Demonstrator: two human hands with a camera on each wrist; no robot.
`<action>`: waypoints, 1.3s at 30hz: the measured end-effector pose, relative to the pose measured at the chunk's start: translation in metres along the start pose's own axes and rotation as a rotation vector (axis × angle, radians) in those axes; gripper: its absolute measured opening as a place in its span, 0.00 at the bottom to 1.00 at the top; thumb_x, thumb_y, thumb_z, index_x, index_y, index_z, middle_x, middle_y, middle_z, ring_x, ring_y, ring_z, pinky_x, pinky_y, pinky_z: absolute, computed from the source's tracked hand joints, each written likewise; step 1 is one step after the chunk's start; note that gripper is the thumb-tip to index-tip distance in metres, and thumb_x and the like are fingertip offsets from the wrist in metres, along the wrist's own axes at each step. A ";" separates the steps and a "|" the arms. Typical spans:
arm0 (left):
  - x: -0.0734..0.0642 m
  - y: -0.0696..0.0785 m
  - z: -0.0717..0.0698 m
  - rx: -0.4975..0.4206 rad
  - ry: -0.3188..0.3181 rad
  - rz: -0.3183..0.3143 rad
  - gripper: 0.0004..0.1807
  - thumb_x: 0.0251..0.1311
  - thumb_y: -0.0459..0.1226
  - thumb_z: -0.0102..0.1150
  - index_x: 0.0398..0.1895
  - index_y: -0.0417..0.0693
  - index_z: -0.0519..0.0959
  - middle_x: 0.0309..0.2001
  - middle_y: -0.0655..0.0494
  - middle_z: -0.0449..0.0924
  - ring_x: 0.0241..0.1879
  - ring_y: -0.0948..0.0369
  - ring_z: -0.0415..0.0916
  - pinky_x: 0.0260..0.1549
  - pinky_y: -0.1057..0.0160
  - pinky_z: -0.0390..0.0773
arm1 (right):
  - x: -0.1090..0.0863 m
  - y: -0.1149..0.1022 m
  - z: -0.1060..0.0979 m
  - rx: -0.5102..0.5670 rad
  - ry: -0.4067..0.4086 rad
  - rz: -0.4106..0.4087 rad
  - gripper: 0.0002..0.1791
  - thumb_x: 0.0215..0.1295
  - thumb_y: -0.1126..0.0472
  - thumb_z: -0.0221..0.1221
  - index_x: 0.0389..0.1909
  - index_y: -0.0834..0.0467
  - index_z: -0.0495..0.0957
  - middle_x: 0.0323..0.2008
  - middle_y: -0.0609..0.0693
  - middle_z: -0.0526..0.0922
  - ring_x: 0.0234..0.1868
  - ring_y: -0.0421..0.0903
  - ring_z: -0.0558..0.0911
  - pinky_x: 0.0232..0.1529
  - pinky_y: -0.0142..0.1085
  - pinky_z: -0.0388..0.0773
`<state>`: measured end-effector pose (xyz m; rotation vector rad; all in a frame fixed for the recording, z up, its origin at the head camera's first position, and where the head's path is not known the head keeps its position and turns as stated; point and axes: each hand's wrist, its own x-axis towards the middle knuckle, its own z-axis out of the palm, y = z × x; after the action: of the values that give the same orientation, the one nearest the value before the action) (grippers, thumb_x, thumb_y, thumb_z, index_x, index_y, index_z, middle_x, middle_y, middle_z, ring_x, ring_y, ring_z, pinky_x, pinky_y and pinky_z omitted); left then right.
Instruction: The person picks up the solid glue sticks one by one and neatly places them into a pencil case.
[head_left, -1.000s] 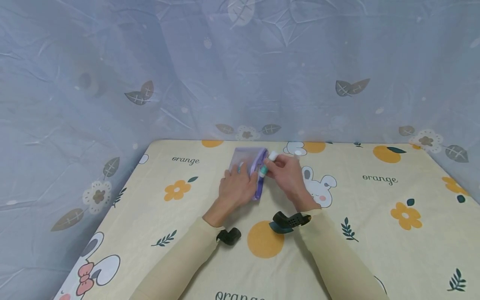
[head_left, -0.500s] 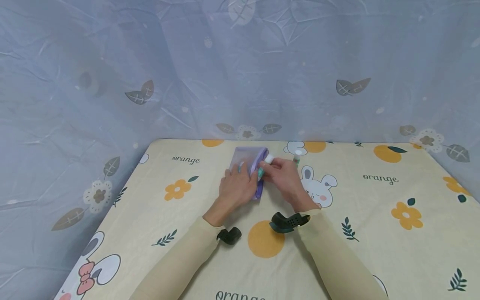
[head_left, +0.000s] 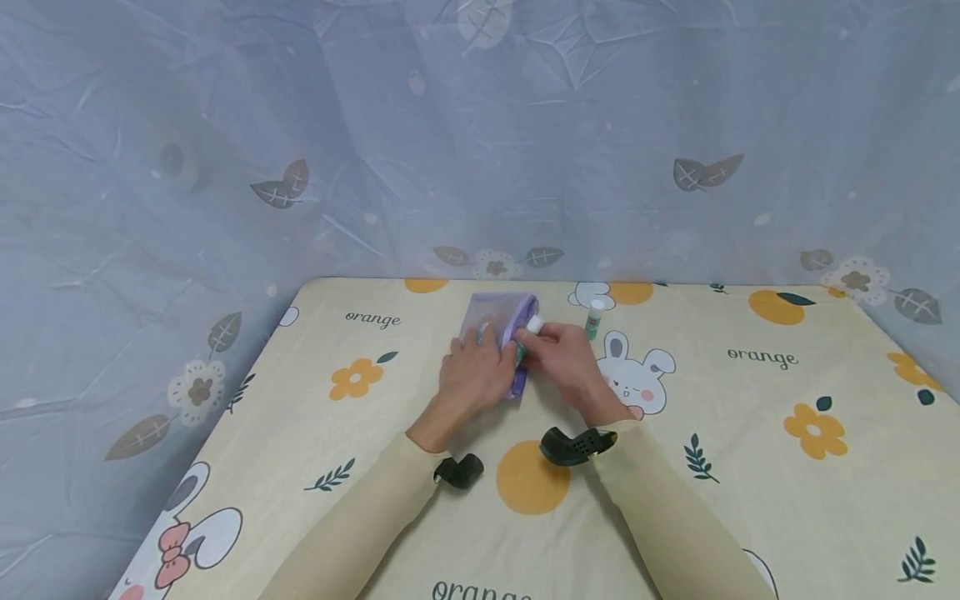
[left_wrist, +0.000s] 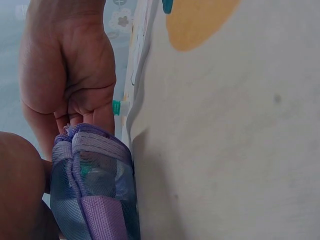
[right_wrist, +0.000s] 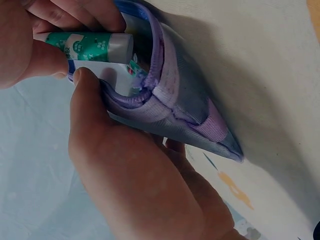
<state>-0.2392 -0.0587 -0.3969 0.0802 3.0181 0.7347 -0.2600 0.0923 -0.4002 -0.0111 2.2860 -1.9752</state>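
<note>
A purple-trimmed mesh zipper pouch [head_left: 491, 308] lies on the table with its mouth facing right. My left hand [head_left: 474, 371] holds it, fingers spread over the mesh and thumb at the rim, as the right wrist view shows. In my right hand [head_left: 567, 357], thumb and fingers pinch a green glue stick [right_wrist: 90, 46] with a pale cap. That stick lies across the pouch's gaping mouth, partly within the rim. Inside the pouch [right_wrist: 167, 75] a white and green item shows; its kind is unclear. Another glue stick [head_left: 593, 320] stands upright beyond my right hand.
A cream tablecloth [head_left: 420, 517] printed with oranges, flowers and rabbits covers the table. Behind it and along the left side hangs a grey-blue patterned curtain [head_left: 480, 150]. Each wrist wears a black device [head_left: 573, 447].
My right hand has moved slightly left and down, bringing the glue stick into the pouch's mouth. The standing glue stick has come into fuller view. My left hand stays in place.
</note>
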 end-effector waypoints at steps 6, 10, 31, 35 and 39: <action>-0.001 0.001 -0.001 0.003 0.004 0.006 0.38 0.82 0.58 0.32 0.83 0.44 0.60 0.77 0.37 0.66 0.69 0.35 0.68 0.65 0.35 0.73 | 0.001 0.001 -0.001 -0.044 -0.008 0.023 0.17 0.77 0.56 0.63 0.53 0.67 0.85 0.52 0.63 0.90 0.50 0.46 0.91 0.55 0.39 0.87; -0.001 0.001 -0.001 0.009 0.004 0.006 0.37 0.82 0.58 0.33 0.83 0.44 0.59 0.77 0.37 0.66 0.69 0.35 0.68 0.65 0.36 0.73 | 0.001 0.001 -0.001 -0.067 -0.015 0.053 0.18 0.77 0.55 0.63 0.53 0.66 0.85 0.52 0.63 0.90 0.49 0.46 0.91 0.53 0.37 0.87; -0.001 0.001 0.000 0.002 0.008 -0.002 0.38 0.82 0.58 0.34 0.83 0.44 0.60 0.78 0.37 0.64 0.70 0.35 0.67 0.67 0.36 0.71 | 0.000 0.005 0.003 0.010 -0.030 0.107 0.23 0.79 0.60 0.60 0.68 0.67 0.78 0.61 0.65 0.85 0.60 0.53 0.88 0.56 0.38 0.86; -0.001 0.002 0.000 0.008 0.005 -0.002 0.38 0.82 0.59 0.33 0.83 0.44 0.59 0.78 0.36 0.63 0.70 0.35 0.67 0.67 0.36 0.71 | 0.000 0.004 0.004 0.023 -0.030 0.093 0.23 0.79 0.61 0.59 0.69 0.67 0.76 0.62 0.65 0.85 0.62 0.54 0.87 0.57 0.38 0.85; -0.001 0.002 0.001 0.004 0.011 0.001 0.38 0.82 0.59 0.33 0.83 0.46 0.60 0.79 0.37 0.63 0.70 0.35 0.68 0.66 0.36 0.72 | -0.002 0.004 0.005 0.022 -0.017 0.071 0.22 0.79 0.62 0.60 0.68 0.67 0.77 0.62 0.66 0.85 0.58 0.52 0.89 0.56 0.38 0.86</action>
<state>-0.2384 -0.0572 -0.3966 0.0778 3.0299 0.7310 -0.2577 0.0879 -0.4050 0.0543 2.2220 -1.9575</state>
